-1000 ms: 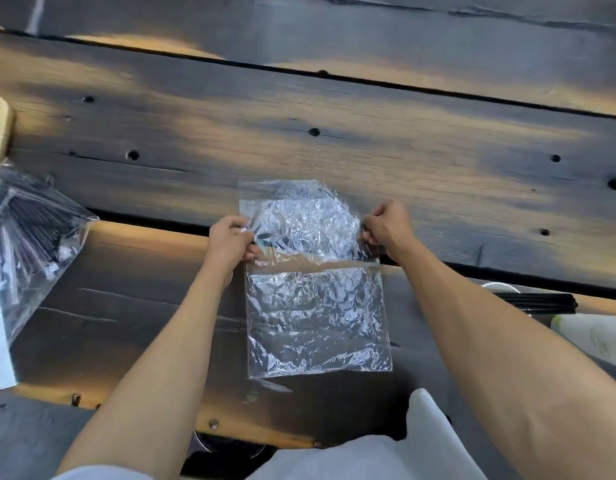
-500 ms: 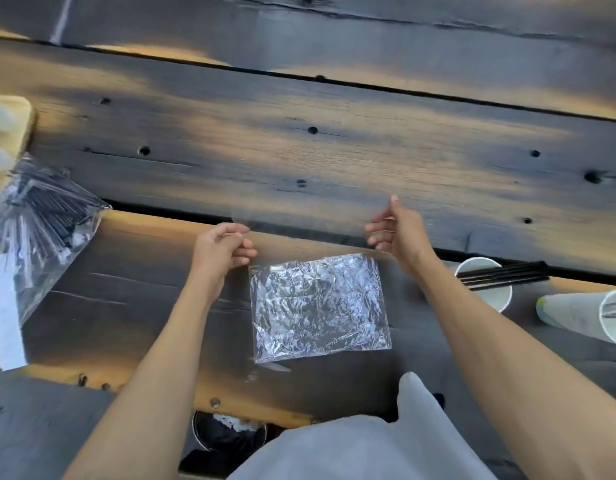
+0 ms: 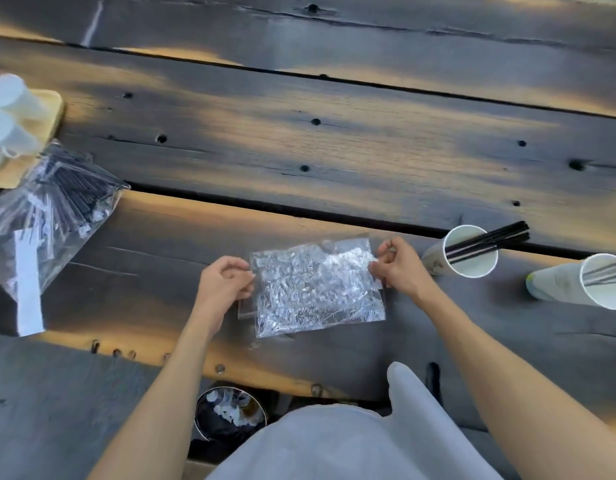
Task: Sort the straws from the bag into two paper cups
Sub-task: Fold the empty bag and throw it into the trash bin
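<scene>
Two bare hands work over the broad, dark, weathered plank bench (image 3: 334,150). Between them lies the crumpled, empty clear plastic bag (image 3: 317,289), folded flat, its long axis running left to right across us. Our left hand (image 3: 223,285) has its fingers curled shut, pinching the bag's left edge; our right hand (image 3: 400,268) pinches the upper right corner the same way. To flatten it well, we judge, we should pull both edges evenly and press out trapped air. At far left sits a second clear bag of black straws (image 3: 53,209). Right of us, two white paper cups (image 3: 471,251) hold black straws (image 3: 490,242) pointing up and right.
</scene>
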The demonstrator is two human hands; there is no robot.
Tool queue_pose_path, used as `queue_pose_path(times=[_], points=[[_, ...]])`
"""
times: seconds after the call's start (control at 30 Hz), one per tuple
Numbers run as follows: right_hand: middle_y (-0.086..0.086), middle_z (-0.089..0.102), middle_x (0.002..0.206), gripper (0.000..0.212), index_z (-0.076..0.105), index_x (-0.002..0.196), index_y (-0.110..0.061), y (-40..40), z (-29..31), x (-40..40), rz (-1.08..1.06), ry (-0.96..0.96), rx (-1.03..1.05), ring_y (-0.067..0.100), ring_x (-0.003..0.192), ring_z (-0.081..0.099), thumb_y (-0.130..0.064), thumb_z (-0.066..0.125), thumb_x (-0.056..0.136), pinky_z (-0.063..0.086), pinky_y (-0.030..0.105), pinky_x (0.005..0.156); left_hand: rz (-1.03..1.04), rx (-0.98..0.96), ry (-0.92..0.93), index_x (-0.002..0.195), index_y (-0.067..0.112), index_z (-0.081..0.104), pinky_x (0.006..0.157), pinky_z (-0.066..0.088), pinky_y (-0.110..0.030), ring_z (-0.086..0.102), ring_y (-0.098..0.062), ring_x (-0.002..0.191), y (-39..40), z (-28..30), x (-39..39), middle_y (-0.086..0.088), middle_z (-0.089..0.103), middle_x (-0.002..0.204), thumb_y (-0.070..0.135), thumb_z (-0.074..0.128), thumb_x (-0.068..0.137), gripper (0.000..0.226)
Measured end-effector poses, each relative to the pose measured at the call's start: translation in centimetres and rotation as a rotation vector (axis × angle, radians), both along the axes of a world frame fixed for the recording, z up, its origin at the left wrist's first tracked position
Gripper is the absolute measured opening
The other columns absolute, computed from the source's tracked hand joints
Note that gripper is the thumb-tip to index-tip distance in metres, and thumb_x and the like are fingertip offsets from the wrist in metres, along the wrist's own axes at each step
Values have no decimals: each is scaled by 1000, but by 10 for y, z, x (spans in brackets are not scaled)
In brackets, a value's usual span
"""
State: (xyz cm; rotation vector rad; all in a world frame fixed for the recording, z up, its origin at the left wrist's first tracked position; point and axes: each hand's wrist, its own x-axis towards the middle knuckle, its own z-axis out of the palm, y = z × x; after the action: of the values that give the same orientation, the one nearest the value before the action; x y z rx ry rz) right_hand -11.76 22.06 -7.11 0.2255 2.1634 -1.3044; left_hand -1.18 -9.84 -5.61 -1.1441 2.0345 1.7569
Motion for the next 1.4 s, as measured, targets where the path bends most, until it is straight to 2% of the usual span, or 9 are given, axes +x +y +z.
queue_pose_path(times=[0.17,0.27,0.53,0.7,0.77,0.9,1.0,1.27,1.4], points=[[0,64,72,25,50,84,-21,3,-15,18,45,57,221,21,67,60,-13,74,80,50,38,70,-43,-137,-93,103,17,61,69,58,-34,68,-22,75,10,-17,19,-13,73,85,5,73,83,26],[5,68,75,19,54,86,-10,2,-18,25,21,78,293,24,72,63,-11,71,78,47,31,64,-41,-166,-135,103,18,60,75,58,-42,68,-23,76,14,-27,26,-9,74,82,9,75,82,27],[7,61,73,16,54,83,1,-1,-23,30,63,98,347,16,59,50,-7,68,83,38,12,44,-67,-305,-174,104,21,59,64,48,-28,68,-21,83,23,-39,31,-2,73,84,11,69,86,22],[6,63,74,17,51,76,-10,-7,-19,33,69,213,424,29,72,58,-20,60,87,47,38,65,-17,-445,-139,98,19,60,69,45,-29,62,-20,86,29,-37,30,0,65,88,14,70,85,17],[5,66,73,16,53,79,-12,-20,-12,40,101,169,372,26,69,61,-23,53,90,50,38,63,-67,-499,-85,94,18,62,68,44,-25,61,-18,83,35,-31,30,0,64,87,14,67,88,8],[9,71,72,18,61,92,-4,-58,-6,62,428,-274,64,20,57,65,-7,43,95,50,24,49,-542,-27,-112,97,18,69,63,52,-24,66,-10,69,56,-23,31,-1,75,86,18,60,95,9],[6,70,73,19,59,91,-8,-72,-13,78,525,-423,18,17,59,65,-2,43,96,52,24,55,-698,60,-198,105,13,69,64,53,-21,68,-11,74,64,-31,36,-6,77,92,17,56,97,15],[11,75,68,26,68,81,-6,-24,-27,63,308,-293,327,28,56,72,-9,43,84,52,22,50,-572,-32,-263,100,9,64,70,59,-34,72,-20,70,27,-41,58,-9,77,81,8,51,97,13],[12,71,81,24,62,82,-8,-24,-24,61,380,-109,466,36,74,67,-14,39,80,58,42,72,-664,-125,-312,95,9,62,60,58,-31,69,-18,63,28,-35,49,-7,76,77,12,50,95,12]])
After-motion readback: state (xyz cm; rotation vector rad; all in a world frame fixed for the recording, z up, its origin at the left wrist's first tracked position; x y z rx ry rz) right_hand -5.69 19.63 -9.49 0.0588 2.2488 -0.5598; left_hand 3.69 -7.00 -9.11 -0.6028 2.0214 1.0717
